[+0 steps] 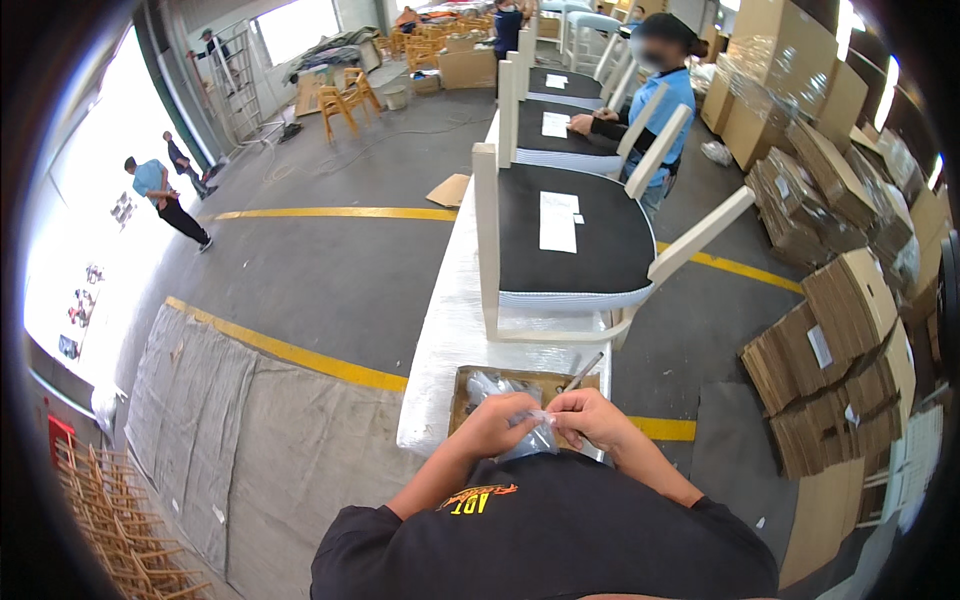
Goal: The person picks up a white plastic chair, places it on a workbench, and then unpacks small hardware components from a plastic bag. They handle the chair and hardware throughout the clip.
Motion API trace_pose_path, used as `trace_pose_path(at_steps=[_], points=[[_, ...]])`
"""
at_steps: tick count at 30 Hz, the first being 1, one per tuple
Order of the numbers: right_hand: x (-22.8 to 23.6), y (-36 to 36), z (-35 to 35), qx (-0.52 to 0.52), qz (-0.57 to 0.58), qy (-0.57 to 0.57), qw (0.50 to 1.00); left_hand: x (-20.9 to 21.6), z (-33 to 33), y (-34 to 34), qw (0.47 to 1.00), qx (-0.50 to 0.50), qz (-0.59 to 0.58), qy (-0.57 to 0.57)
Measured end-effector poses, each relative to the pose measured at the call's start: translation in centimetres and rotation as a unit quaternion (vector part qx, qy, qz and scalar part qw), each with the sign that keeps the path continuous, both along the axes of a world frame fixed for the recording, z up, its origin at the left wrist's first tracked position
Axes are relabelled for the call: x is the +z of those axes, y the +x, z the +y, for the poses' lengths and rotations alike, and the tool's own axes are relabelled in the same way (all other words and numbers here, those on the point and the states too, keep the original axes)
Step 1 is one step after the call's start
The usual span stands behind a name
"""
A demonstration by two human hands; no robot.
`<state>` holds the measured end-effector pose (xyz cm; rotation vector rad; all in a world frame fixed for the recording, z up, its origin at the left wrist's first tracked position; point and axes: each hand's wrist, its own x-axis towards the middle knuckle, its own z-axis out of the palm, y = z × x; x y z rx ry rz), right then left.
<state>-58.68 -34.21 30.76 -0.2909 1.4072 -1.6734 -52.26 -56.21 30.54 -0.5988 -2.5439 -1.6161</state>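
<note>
Close in front of my chest, my left hand and my right hand meet, both closed on a small clear plastic bag. What the bag contains is too small to make out. Just beyond my hands lies a shallow cardboard tray holding more clear plastic bags. A thin dark rod-like tool leans at its right side. The tray rests on a long table wrapped in clear film. Past it lies an upturned white chair with a black seat underside and white papers.
More upturned chairs line the table. A co-worker in blue stands at its right, one hand on a paper. Stacked flat cartons fill the right side. Grey sheeting covers floor at left. Two people are by the bright doorway.
</note>
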Motion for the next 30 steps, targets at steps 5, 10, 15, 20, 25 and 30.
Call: trace_pose_path(at_steps=[5, 10, 15, 20, 25, 30], points=[[-0.7, 0.2, -0.1, -0.002, -0.006, 0.028, 1.0, -1.0, -0.1, 0.2, 0.999, -0.017, 0.036, -0.024], [-0.6, 0.5, 0.0, 0.002, 0.052, 0.075, 0.996, -1.0, 0.5, 0.4, 0.998, -0.022, 0.019, -0.046], [-1.5, 0.7, -0.5, -0.008, 0.152, 0.13, 0.98, -1.7, 0.8, 0.9, 0.997, 0.006, -0.003, -0.075], [-2.9, 1.1, 0.0, -0.08, 0.116, 0.121, 0.983, -2.3, 1.5, 1.1, 0.996, 0.024, -0.005, -0.082], [-3.6, -0.3, 0.4, -0.033, 0.139, 0.101, 0.985, -3.9, 1.1, -0.5, 0.995, 0.063, 0.006, -0.082], [-2.9, 1.0, -0.5, -0.012, 0.471, 0.135, 0.872, -4.4, 0.9, 0.6, 0.987, 0.047, -0.149, 0.044]])
